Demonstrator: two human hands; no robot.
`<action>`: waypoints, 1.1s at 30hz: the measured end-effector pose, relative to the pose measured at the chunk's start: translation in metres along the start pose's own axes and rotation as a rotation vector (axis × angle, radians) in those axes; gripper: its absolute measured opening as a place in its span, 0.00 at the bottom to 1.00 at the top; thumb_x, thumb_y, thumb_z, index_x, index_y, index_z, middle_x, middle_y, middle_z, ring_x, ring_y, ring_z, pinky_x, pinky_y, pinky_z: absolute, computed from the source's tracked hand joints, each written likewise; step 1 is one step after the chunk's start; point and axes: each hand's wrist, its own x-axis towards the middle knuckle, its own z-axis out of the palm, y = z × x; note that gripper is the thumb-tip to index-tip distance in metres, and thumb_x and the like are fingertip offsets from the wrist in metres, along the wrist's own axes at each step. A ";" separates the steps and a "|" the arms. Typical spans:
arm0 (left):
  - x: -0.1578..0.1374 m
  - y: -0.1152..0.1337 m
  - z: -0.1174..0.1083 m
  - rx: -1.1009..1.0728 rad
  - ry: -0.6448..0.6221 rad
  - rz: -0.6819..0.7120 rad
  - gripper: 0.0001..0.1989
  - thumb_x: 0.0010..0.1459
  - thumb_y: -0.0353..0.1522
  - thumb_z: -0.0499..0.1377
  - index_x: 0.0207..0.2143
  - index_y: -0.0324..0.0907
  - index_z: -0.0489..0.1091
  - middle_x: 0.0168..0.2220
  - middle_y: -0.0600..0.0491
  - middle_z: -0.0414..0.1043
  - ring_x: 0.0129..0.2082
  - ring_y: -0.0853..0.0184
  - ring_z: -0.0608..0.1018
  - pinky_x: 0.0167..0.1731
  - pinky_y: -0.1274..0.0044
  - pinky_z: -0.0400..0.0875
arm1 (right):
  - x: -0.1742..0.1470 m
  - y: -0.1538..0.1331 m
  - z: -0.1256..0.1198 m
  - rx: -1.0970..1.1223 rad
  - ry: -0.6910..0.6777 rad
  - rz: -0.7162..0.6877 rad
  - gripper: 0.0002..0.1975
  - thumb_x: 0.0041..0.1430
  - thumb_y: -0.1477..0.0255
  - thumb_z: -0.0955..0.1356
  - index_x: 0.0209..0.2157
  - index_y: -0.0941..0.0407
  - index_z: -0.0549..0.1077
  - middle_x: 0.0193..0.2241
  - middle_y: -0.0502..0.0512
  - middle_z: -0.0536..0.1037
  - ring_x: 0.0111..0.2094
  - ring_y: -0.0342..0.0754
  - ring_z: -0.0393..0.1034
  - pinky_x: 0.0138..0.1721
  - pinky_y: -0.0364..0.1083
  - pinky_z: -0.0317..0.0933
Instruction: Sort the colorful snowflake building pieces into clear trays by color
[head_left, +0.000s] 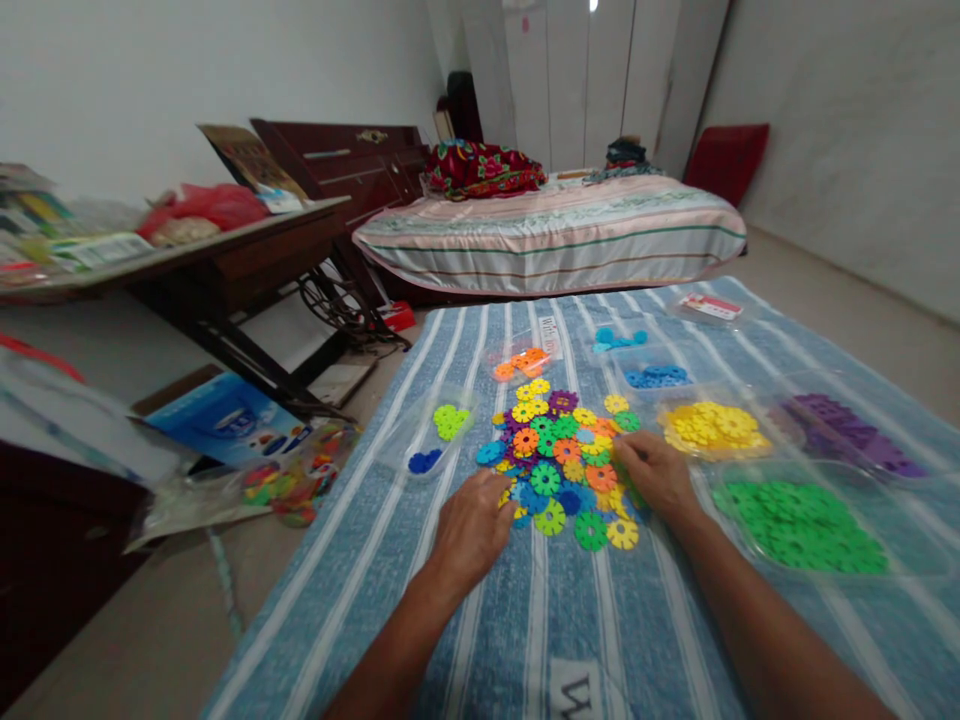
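Observation:
A loose pile of notched plastic interlocking discs (545, 479) in mixed colours lies on the striped cloth. At its near left edge, my left hand (472, 525) has curled fingers with a yellow disc by the fingertips. Across the pile, my right hand (656, 470) touches the right edge with bent fingers, close to a green disc (627, 421) and orange ones. Both hands look closed, but their fingertips are partly hidden, so whatever they hold does not show. Nearest me in the pile are a green disc (590, 531) and a yellow disc (622, 533).
Clear containers hold sorted discs: yellow (712, 430), purple (851, 435), green (806, 525), blue (658, 377), light blue (619, 339) and orange (521, 364). A left tray (390, 440) has lime and dark blue ones. Beyond stands a bed (547, 240); a sewing table (255, 240) is left.

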 end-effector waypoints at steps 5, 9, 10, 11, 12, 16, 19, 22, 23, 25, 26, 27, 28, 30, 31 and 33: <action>-0.013 -0.008 0.003 -0.063 0.061 -0.083 0.10 0.58 0.31 0.52 0.38 0.41 0.72 0.37 0.49 0.72 0.39 0.63 0.74 0.39 0.74 0.67 | -0.001 -0.002 -0.001 0.003 -0.011 0.021 0.17 0.56 0.60 0.62 0.23 0.54 0.73 0.25 0.52 0.75 0.29 0.48 0.69 0.33 0.45 0.60; -0.021 -0.012 0.009 -0.113 0.099 -0.125 0.11 0.57 0.33 0.53 0.39 0.41 0.72 0.38 0.49 0.72 0.38 0.63 0.75 0.38 0.74 0.68 | -0.001 -0.002 -0.001 0.006 -0.004 0.017 0.17 0.56 0.60 0.61 0.22 0.54 0.73 0.24 0.52 0.74 0.29 0.47 0.68 0.32 0.45 0.60; -0.023 -0.012 0.010 -0.123 0.106 -0.127 0.12 0.56 0.33 0.54 0.41 0.41 0.72 0.38 0.49 0.72 0.38 0.63 0.75 0.39 0.73 0.69 | -0.001 -0.002 -0.001 0.006 -0.004 0.016 0.17 0.56 0.60 0.61 0.22 0.55 0.73 0.24 0.52 0.74 0.29 0.47 0.68 0.32 0.45 0.60; -0.024 -0.012 0.011 -0.132 0.109 -0.125 0.13 0.56 0.34 0.55 0.42 0.40 0.72 0.39 0.48 0.73 0.39 0.62 0.75 0.39 0.73 0.69 | -0.001 -0.002 -0.001 0.005 -0.003 0.016 0.17 0.56 0.60 0.62 0.22 0.55 0.73 0.24 0.52 0.74 0.29 0.48 0.68 0.33 0.45 0.60; -0.025 -0.012 0.013 -0.140 0.110 -0.121 0.14 0.55 0.34 0.56 0.43 0.41 0.72 0.39 0.48 0.73 0.39 0.62 0.75 0.40 0.73 0.69 | -0.001 -0.002 -0.001 0.005 -0.004 0.017 0.17 0.56 0.60 0.62 0.22 0.55 0.73 0.24 0.52 0.74 0.29 0.48 0.68 0.33 0.45 0.60; -0.026 -0.012 0.019 -0.158 0.098 -0.123 0.17 0.54 0.34 0.58 0.46 0.41 0.70 0.44 0.47 0.72 0.42 0.61 0.75 0.41 0.72 0.69 | -0.002 -0.001 -0.001 0.005 -0.006 0.031 0.17 0.56 0.60 0.62 0.23 0.55 0.74 0.25 0.52 0.75 0.30 0.48 0.69 0.34 0.45 0.60; -0.026 -0.012 0.022 -0.159 0.099 -0.133 0.17 0.54 0.33 0.57 0.47 0.40 0.70 0.44 0.46 0.72 0.42 0.61 0.75 0.41 0.72 0.69 | -0.002 -0.001 0.000 -0.001 -0.007 0.036 0.17 0.56 0.60 0.62 0.23 0.55 0.74 0.25 0.52 0.75 0.30 0.48 0.69 0.34 0.45 0.60; -0.026 -0.012 0.021 -0.169 0.109 -0.120 0.16 0.54 0.32 0.56 0.46 0.40 0.71 0.42 0.47 0.72 0.41 0.61 0.75 0.40 0.72 0.69 | -0.002 -0.001 -0.001 -0.005 -0.006 0.029 0.17 0.56 0.60 0.62 0.23 0.55 0.74 0.26 0.52 0.75 0.31 0.48 0.69 0.34 0.45 0.60; -0.025 -0.012 0.020 -0.176 0.112 -0.117 0.15 0.54 0.32 0.56 0.45 0.40 0.71 0.41 0.47 0.72 0.41 0.62 0.75 0.40 0.72 0.69 | -0.001 -0.001 -0.001 -0.006 -0.005 0.028 0.17 0.56 0.60 0.62 0.23 0.55 0.74 0.26 0.52 0.75 0.30 0.48 0.69 0.34 0.45 0.60; -0.025 -0.013 0.017 -0.200 0.115 -0.115 0.13 0.55 0.33 0.55 0.42 0.40 0.72 0.38 0.48 0.73 0.38 0.62 0.75 0.39 0.72 0.69 | -0.001 -0.001 -0.001 -0.005 -0.006 0.027 0.17 0.56 0.59 0.62 0.22 0.54 0.73 0.25 0.52 0.75 0.30 0.48 0.69 0.33 0.45 0.60; -0.025 -0.013 0.016 -0.221 0.115 -0.114 0.12 0.55 0.33 0.55 0.40 0.40 0.73 0.37 0.49 0.73 0.37 0.63 0.75 0.38 0.73 0.69 | -0.001 -0.001 -0.001 -0.003 -0.008 0.025 0.18 0.56 0.59 0.62 0.22 0.54 0.73 0.25 0.52 0.75 0.29 0.48 0.68 0.32 0.45 0.60; -0.025 -0.014 0.014 -0.250 0.114 -0.115 0.11 0.55 0.33 0.55 0.38 0.41 0.73 0.35 0.50 0.73 0.36 0.64 0.75 0.37 0.74 0.69 | -0.001 -0.001 -0.001 -0.002 -0.011 0.022 0.17 0.56 0.60 0.61 0.22 0.54 0.73 0.25 0.52 0.74 0.29 0.48 0.68 0.32 0.45 0.60; -0.024 -0.015 0.013 -0.283 0.112 -0.117 0.10 0.55 0.34 0.54 0.36 0.41 0.73 0.35 0.50 0.73 0.34 0.65 0.76 0.36 0.74 0.69 | -0.001 0.000 -0.001 -0.002 -0.012 0.018 0.17 0.57 0.60 0.61 0.22 0.54 0.72 0.25 0.52 0.74 0.29 0.48 0.68 0.32 0.45 0.59; -0.024 -0.016 0.010 -0.356 0.107 -0.125 0.10 0.55 0.35 0.53 0.34 0.42 0.73 0.34 0.51 0.75 0.33 0.66 0.76 0.36 0.75 0.69 | -0.001 0.001 -0.001 -0.003 -0.013 0.011 0.17 0.57 0.61 0.62 0.22 0.54 0.73 0.24 0.52 0.74 0.29 0.48 0.68 0.32 0.45 0.60; -0.023 -0.017 0.009 -0.383 0.103 -0.135 0.11 0.55 0.35 0.53 0.33 0.42 0.73 0.34 0.52 0.75 0.33 0.66 0.76 0.36 0.76 0.70 | 0.000 0.002 0.000 -0.005 -0.012 0.007 0.16 0.57 0.61 0.62 0.22 0.54 0.73 0.24 0.52 0.74 0.29 0.48 0.68 0.32 0.45 0.60; -0.022 -0.018 0.006 -0.397 0.092 -0.165 0.12 0.56 0.37 0.52 0.33 0.43 0.73 0.33 0.52 0.76 0.33 0.65 0.77 0.36 0.76 0.70 | 0.000 0.003 0.000 -0.008 -0.010 0.003 0.16 0.57 0.61 0.62 0.23 0.54 0.74 0.24 0.52 0.74 0.30 0.48 0.69 0.33 0.46 0.60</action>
